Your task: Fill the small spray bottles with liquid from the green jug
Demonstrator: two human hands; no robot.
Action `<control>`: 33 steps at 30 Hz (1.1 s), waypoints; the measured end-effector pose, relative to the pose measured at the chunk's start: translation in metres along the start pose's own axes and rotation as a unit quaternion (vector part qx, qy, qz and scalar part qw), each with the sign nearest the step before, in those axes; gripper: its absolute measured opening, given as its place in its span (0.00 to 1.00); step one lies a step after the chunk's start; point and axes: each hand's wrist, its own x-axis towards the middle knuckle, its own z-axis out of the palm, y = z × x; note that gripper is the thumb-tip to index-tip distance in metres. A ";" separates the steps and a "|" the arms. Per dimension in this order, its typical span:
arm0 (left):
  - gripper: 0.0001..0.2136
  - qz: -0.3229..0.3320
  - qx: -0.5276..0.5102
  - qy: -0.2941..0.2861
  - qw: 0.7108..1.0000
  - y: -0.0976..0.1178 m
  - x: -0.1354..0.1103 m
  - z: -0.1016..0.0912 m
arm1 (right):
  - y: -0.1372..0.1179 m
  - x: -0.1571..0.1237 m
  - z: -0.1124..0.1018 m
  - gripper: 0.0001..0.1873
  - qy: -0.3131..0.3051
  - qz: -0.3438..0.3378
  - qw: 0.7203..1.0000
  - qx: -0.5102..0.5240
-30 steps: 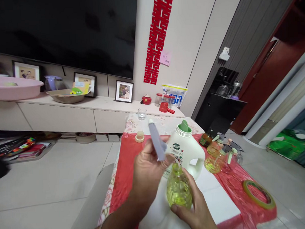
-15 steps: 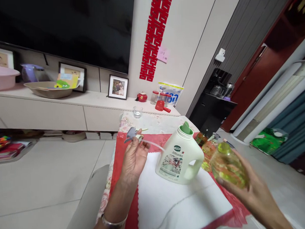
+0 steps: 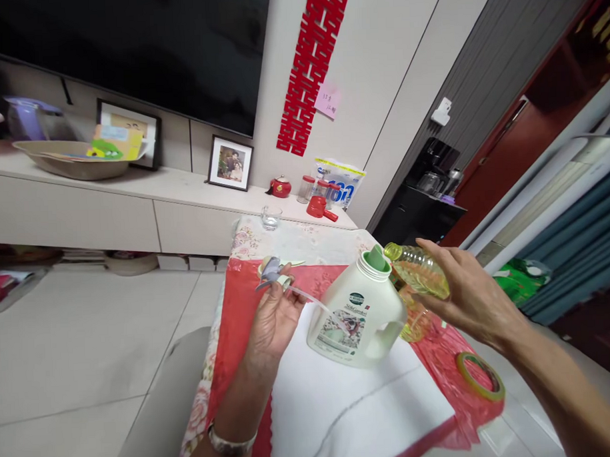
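Note:
My left hand [image 3: 275, 319] is closed around a grey spray head [image 3: 272, 272], whose thin clear tube [image 3: 307, 295] reaches right, in front of a jug. The pale green detergent jug [image 3: 355, 313] stands upright and uncapped, with a green spout in its neck. My right hand [image 3: 457, 283] grips a see-through yellow plastic bottle [image 3: 420, 270]. The bottle is tilted to the left, its open neck close to the jug's mouth. Yellow liquid shows inside it. Whether any is flowing cannot be made out.
A white board [image 3: 361, 413] lies beneath the jug on a red cloth [image 3: 238, 317]. Another yellow bottle [image 3: 414, 321] stands behind the jug. A roll of tape [image 3: 480, 376] lies at right. A glass cup [image 3: 271, 217] stands at the table's far edge.
My right hand has brought the yellow bottle up and left to the jug's mouth and tipped it over. The roll of tape has come into sight. My left hand keeps its hold.

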 end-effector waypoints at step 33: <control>0.17 -0.028 -0.014 0.001 1.000 -0.009 0.000 -0.007 | -0.014 0.055 -0.053 0.38 -0.070 -0.140 0.956 -0.248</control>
